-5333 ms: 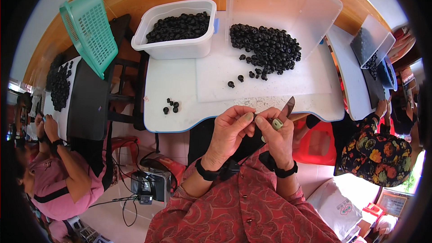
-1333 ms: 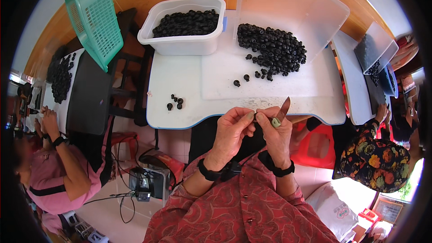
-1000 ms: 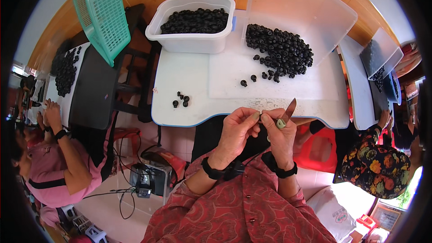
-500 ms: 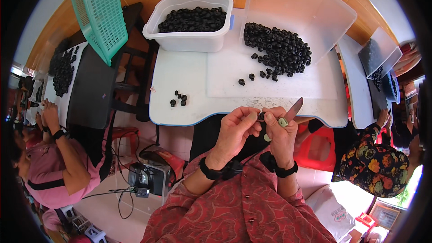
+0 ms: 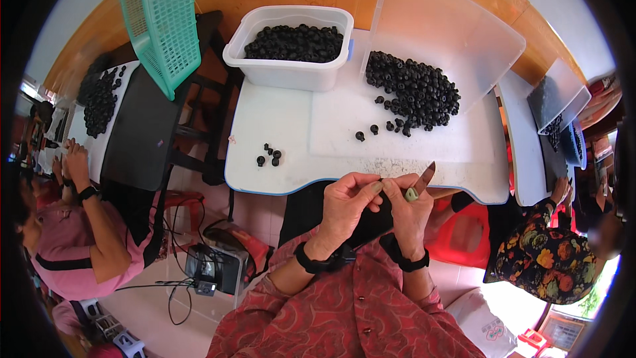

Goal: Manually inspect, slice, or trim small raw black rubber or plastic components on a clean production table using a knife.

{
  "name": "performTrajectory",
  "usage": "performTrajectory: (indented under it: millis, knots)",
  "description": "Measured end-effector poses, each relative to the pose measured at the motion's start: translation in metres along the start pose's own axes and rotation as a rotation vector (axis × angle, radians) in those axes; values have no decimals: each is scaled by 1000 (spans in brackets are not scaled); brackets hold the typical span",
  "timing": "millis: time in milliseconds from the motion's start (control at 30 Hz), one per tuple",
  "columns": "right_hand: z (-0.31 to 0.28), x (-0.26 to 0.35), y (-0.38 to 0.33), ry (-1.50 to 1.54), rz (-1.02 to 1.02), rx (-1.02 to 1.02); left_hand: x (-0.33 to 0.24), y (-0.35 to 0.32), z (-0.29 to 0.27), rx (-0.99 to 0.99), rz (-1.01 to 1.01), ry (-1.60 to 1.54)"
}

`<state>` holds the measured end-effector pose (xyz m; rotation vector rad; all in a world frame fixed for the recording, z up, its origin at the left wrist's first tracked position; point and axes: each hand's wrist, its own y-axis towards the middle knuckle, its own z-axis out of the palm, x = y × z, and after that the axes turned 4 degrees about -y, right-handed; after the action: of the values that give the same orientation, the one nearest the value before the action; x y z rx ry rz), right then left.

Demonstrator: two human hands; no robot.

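My left hand [image 5: 348, 204] pinches a small round black rubber-like part between thumb and fingers, level with the table's front edge. Fingertips hide nearly all of that part. Close beside it, my right hand [image 5: 409, 211] is closed around a small knife [image 5: 424, 178] with a pale green handle, its blade pointing up and to the right. The right thumb and fingertips meet the left fingertips at the black part. Beyond my hands, a heap of similar black parts [image 5: 419, 89] lies on the white table [image 5: 278, 176], spilling from a tipped clear bin [image 5: 447, 23].
A white tub [image 5: 288, 76] full of black parts stands at the back left. Several loose parts [image 5: 270, 156] lie front left. A green basket [image 5: 169, 33] stands on the dark neighbouring table [image 5: 142, 126]. People work on both sides; a red stool [image 5: 464, 235] is at right.
My fingertips have come closer together and now cover most of the black part. The knife has swung slightly more upright. The whole view has shifted a little, with the table lower in it.
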<state>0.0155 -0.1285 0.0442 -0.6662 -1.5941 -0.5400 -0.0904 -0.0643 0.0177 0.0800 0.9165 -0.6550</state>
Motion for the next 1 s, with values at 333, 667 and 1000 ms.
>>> performTrajectory:
  millis: [333,667,1000]
  knots:
    - [-7,-12,0,26,51,-31,-77,81,-4,-109,205,-6]
    - [-11,-11,3,73,89,-39,-92,131,-19,-250,417,39]
    - [-13,-23,9,63,41,-18,-2,108,-22,-191,406,1220]
